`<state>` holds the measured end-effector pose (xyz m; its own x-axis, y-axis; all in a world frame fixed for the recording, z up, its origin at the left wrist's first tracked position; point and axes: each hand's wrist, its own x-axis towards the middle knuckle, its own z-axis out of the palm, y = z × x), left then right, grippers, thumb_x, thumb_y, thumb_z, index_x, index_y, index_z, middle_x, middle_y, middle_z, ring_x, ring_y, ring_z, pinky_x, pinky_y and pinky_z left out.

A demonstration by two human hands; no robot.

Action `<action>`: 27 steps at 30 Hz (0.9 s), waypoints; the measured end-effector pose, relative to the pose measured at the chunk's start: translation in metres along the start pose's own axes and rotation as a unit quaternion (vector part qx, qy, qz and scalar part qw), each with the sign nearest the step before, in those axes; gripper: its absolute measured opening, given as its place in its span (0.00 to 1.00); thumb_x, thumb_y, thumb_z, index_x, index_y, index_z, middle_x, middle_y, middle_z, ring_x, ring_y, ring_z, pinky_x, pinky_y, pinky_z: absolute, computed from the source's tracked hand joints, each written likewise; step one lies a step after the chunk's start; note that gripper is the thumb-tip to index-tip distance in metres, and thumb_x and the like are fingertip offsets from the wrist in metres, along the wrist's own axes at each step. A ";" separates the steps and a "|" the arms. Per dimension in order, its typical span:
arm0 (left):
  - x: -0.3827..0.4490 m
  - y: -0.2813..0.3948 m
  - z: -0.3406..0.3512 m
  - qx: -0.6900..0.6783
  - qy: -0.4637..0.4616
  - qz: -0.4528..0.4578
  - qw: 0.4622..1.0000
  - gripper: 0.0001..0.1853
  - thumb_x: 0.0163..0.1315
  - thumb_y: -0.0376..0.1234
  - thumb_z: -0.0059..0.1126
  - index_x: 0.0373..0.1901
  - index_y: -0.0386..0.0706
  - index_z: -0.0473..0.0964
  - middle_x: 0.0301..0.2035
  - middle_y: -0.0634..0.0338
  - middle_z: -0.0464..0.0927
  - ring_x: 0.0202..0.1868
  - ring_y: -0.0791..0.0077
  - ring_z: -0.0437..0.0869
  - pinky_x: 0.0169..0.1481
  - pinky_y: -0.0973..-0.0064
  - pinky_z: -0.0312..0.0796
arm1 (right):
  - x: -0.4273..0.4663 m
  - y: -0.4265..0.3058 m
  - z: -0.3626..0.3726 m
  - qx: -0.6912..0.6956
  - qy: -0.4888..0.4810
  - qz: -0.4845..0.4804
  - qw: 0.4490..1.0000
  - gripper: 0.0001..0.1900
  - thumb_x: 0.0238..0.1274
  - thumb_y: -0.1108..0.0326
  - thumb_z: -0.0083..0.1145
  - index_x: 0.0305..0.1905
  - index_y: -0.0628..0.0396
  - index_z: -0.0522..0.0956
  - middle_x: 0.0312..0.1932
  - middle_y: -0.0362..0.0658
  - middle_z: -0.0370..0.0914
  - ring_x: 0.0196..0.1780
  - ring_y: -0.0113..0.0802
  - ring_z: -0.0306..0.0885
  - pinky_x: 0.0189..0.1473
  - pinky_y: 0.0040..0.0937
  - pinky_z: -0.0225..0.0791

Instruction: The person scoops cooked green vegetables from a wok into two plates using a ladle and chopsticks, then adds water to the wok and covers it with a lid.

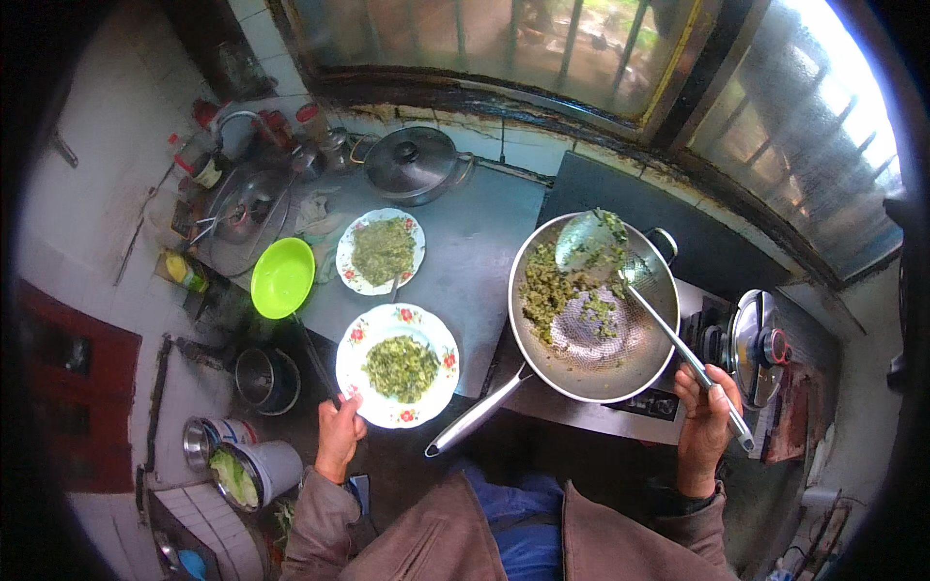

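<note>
My left hand [339, 436] grips the rim of a white flower-patterned plate [354, 367], held level in front of the counter. Chopped greens [403, 369] lie in its middle. In my right hand [706, 407] is the handle of a metal wok spatula [672, 334]. Its blade, with bits of green on it, is over the far side of a dimpled steel wok [617, 363]. Cooked green and brown food [543, 290] is heaped on the wok's left side. The wok's long handle [479, 410] points toward me, with neither hand on it.
A second flowered plate [347, 274] of green mash stands on the counter [479, 218]. Left of it is a lime-green bowl [283, 278]. A lidded pan [410, 171] sits by the window wall. Right of the wok is a glass pot lid [753, 348]. A bucket [280, 468] stands low left.
</note>
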<state>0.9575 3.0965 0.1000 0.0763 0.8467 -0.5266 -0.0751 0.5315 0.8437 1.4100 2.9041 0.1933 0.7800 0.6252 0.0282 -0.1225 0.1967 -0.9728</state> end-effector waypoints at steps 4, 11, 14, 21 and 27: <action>-0.009 -0.025 -0.017 0.013 0.010 -0.017 1.000 0.13 0.70 0.30 0.58 0.25 0.47 0.69 0.17 0.73 0.62 0.13 0.88 0.57 0.18 0.79 0.46 | 0.005 0.006 -0.009 0.018 0.003 -0.009 1.000 0.20 0.75 0.64 0.50 0.60 0.70 0.72 0.51 0.64 0.82 0.51 0.47 0.87 0.52 0.34 0.84; 0.009 -0.061 -0.011 0.026 -0.019 -0.028 0.999 0.11 0.70 0.31 0.59 0.26 0.42 0.72 0.16 0.70 0.67 0.13 0.86 0.61 0.17 0.77 0.50 | 0.013 0.008 -0.013 0.020 0.000 -0.013 1.000 0.19 0.77 0.64 0.49 0.60 0.70 0.72 0.51 0.64 0.81 0.51 0.47 0.87 0.51 0.32 0.84; 0.026 -0.066 0.007 0.026 -0.033 -0.033 0.999 0.12 0.70 0.31 0.59 0.25 0.42 0.72 0.14 0.71 0.65 0.12 0.86 0.61 0.17 0.77 0.50 | 0.013 0.008 -0.014 0.022 0.007 -0.006 1.000 0.19 0.77 0.64 0.49 0.60 0.70 0.72 0.51 0.64 0.81 0.51 0.46 0.87 0.50 0.31 0.84; 0.064 -0.058 0.031 0.011 -0.086 -0.028 0.996 0.13 0.72 0.33 0.59 0.27 0.40 0.74 0.14 0.71 0.64 0.12 0.86 0.59 0.18 0.77 0.48 | 0.014 0.002 -0.029 0.009 0.018 -0.001 1.000 0.19 0.76 0.62 0.51 0.60 0.67 0.74 0.49 0.60 0.83 0.49 0.42 0.88 0.49 0.29 0.84; 0.093 -0.049 0.040 0.025 -0.104 -0.038 0.994 0.14 0.73 0.35 0.58 0.27 0.41 0.72 0.14 0.71 0.63 0.12 0.85 0.59 0.18 0.77 0.48 | 0.009 0.001 -0.038 0.004 0.032 0.004 0.999 0.19 0.77 0.62 0.51 0.60 0.68 0.73 0.49 0.60 0.83 0.48 0.42 0.88 0.48 0.29 0.84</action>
<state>1.0085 3.1479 0.0136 0.2841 0.7782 -0.5601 -0.0123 0.5871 0.8094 1.4404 2.8814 0.1838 0.8161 0.5779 0.0049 -0.1337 0.1970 -0.9712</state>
